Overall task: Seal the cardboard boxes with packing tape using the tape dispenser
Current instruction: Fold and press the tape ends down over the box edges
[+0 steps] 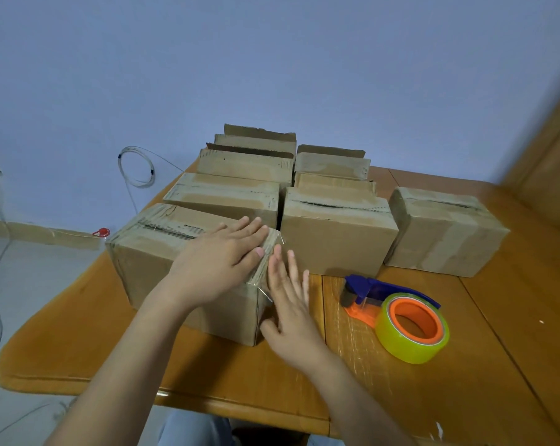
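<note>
1. Both bare forearms reach forward from the near edge of the orange-brown wooden table (pixel 465 365). The left one angles up and to the right, and the right one angles up and to the left.
2. The left hand (pixel 220 255) lies palm down on top of a worn brown cardboard box (pixel 150 268). Its fingers are straight and spread, and the fingertips reach the box's right top edge.
3. The right hand (pixel 289 312) is flat and open with its fingers extended upward. It presses against the right side face of the same box and grips nothing.
4. This box stands near the table's front left edge, and shiny clear tape runs over its right top edge.
5. The blue and orange tape dispenser (pixel 368 292), carrying a yellow-green roll of tape (pixel 412 328), lies on the table to the right of the right hand, untouched.
6. More brown cardboard boxes (pixel 336 239) stand in rows behind, towards the table's far edge, some with their flaps raised.
7. A plain pale blue wall (pixel 272 59) rises behind the table, and a coil of thin white cable (pixel 137 169) hangs on it at the left.
</note>
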The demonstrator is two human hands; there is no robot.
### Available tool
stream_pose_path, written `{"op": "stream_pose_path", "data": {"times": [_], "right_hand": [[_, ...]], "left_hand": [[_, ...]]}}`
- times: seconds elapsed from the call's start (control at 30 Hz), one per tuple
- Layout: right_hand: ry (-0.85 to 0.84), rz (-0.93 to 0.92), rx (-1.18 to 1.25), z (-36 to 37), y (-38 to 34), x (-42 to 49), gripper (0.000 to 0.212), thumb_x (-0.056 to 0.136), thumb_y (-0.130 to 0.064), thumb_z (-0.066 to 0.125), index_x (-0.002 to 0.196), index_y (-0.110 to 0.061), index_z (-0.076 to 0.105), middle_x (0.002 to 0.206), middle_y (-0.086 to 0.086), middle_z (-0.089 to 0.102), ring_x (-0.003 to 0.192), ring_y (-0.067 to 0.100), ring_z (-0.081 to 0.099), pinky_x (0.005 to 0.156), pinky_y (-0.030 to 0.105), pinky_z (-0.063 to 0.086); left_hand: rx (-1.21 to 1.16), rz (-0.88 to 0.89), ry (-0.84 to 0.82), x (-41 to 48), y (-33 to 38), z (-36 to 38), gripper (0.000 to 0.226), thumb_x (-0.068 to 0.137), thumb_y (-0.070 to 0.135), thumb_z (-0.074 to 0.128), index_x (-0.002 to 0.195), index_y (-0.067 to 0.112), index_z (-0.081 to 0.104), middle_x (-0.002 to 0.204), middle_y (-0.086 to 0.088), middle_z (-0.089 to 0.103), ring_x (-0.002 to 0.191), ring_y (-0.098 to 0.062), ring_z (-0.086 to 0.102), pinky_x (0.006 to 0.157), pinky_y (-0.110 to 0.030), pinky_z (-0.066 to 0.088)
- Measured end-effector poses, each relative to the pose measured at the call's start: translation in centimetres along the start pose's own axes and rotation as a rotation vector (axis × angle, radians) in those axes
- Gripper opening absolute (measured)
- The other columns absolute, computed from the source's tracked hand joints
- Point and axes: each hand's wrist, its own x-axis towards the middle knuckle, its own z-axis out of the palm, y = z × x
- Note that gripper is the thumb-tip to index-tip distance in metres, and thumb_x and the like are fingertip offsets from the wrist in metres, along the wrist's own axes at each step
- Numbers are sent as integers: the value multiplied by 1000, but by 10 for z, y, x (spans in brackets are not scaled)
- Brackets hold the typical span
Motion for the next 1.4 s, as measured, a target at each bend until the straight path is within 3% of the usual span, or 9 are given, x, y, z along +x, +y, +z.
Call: {"op": "stream_pose_path", "data": {"times": [0.07, 0.13, 0.2, 0.47, 0.57, 0.73, 1.03, 1.17, 1.4], "right_hand": [[148, -23, 46, 0, 3, -1, 92, 80, 3, 45, 150, -38, 3, 160, -12, 4, 147, 14, 4, 120, 37, -4], [349, -60, 57, 1, 9, -5, 68, 79, 3, 41, 144, -18, 36, 149, -4, 38, 141, 16, 30, 118, 40, 20], [488, -43, 71, 1, 13, -6, 56, 79, 1, 40, 134, -10, 50, 137, 0, 53, 135, 15, 41, 112, 39, 33], [544, 157, 286, -12, 10, 31, 51, 90, -29, 45, 139, -18, 43, 139, -8, 46, 133, 6, 36, 109, 20, 29], [518, 217, 379, -13, 13, 48, 47, 88, -41, 48, 133, -27, 47, 130, -16, 49, 127, 6, 38, 104, 29, 38], [499, 226, 455, -12, 19, 58, 31, 85, -49, 51, 113, -38, 58, 117, -16, 56, 119, 5, 43, 95, 27, 42], [556, 208, 515, -9, 27, 58, 6, 85, -34, 62, 81, -32, 66, 100, -16, 61, 106, 19, 55, 91, 40, 45], [572, 222, 579, -11, 26, 55, 14, 87, -9, 66, 80, -21, 68, 96, -6, 62, 97, 14, 59, 86, 33, 47], [681, 142, 465, -4, 13, 51, 13, 87, 1, 62, 87, -8, 71, 96, -1, 63, 96, 10, 60, 84, 23, 48]], "left_hand": [[-12, -8, 10, 0, 0, 0, 91, 72, 64, -5, 151, 28, 25, 158, 13, 16, 146, -2, 8, 115, -23, 7], [-16, -25, 11, 0, 0, 0, 82, 80, 62, 1, 150, 28, 27, 158, 14, 17, 145, -1, 9, 116, -23, 8], [-22, -38, 6, 0, 0, 0, 68, 89, 55, 11, 150, 29, 27, 157, 14, 17, 145, -1, 9, 117, -24, 8], [-48, -32, 23, -1, 1, -2, 67, 87, 52, 12, 149, 31, 28, 157, 14, 20, 145, 0, 12, 117, -24, 9], [-55, -35, 26, -1, 0, -1, 67, 87, 52, 13, 149, 31, 29, 157, 15, 20, 145, 0, 12, 115, -21, 7], [-37, -37, 19, -1, 0, -1, 47, 104, 43, 24, 149, 31, 26, 157, 16, 17, 145, 1, 9, 116, -22, 7], [-32, -38, 38, -1, 1, -1, 47, 104, 43, 24, 149, 33, 25, 157, 17, 17, 144, 2, 8, 116, -21, 7], [-30, -37, 39, -1, 1, -1, 64, 89, 51, 11, 149, 34, 26, 156, 18, 18, 144, 3, 9, 113, -17, 5], [-20, -60, 59, -1, 3, 0, 46, 104, 39, 28, 149, 33, 27, 157, 18, 18, 145, 2, 9, 114, -18, 6]]}}
